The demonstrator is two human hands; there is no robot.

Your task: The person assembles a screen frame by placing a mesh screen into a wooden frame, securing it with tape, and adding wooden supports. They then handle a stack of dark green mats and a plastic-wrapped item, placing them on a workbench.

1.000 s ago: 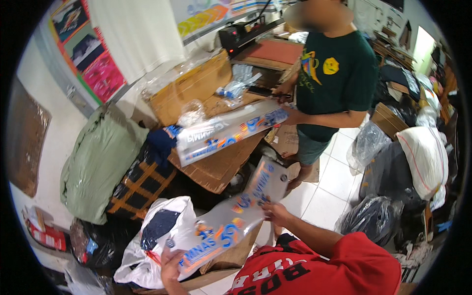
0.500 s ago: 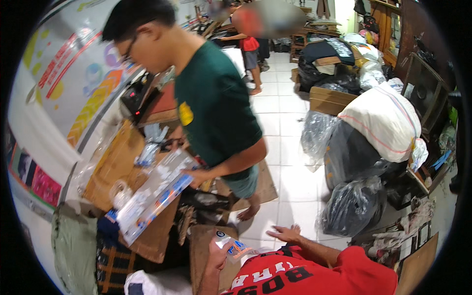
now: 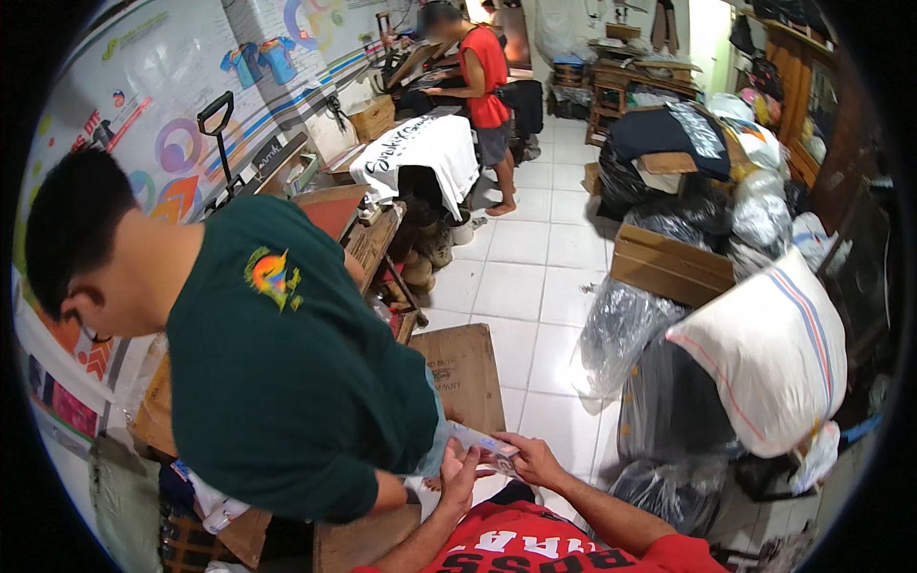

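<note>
In front of my red shirt (image 3: 535, 549) I hold a small piece of clear printed film (image 3: 475, 439) with both hands. My left hand (image 3: 459, 480) is closed at its left edge, the thumb pointing up. From the right, my right hand (image 3: 535, 462) grips the film's other end, thumb on top. The film is tilted and its print is too small to make out. Close on my left a co-worker in a dark green shirt (image 3: 296, 382) bends over; that person's hands are hidden.
Cardboard (image 3: 468, 358) lies on the white tiled floor (image 3: 544, 277). At right stand a white sack (image 3: 774, 353), plastic bags (image 3: 669, 497) and a cardboard box (image 3: 669, 263). Farther off, a person in red (image 3: 489, 76) stands beside a white printed shirt (image 3: 420, 158) draped over a stand.
My right hand, earlier spread and free, has come to the film my left hand was holding. The co-worker has moved nearer and bent lower; the long printed sheet they held is now hidden.
</note>
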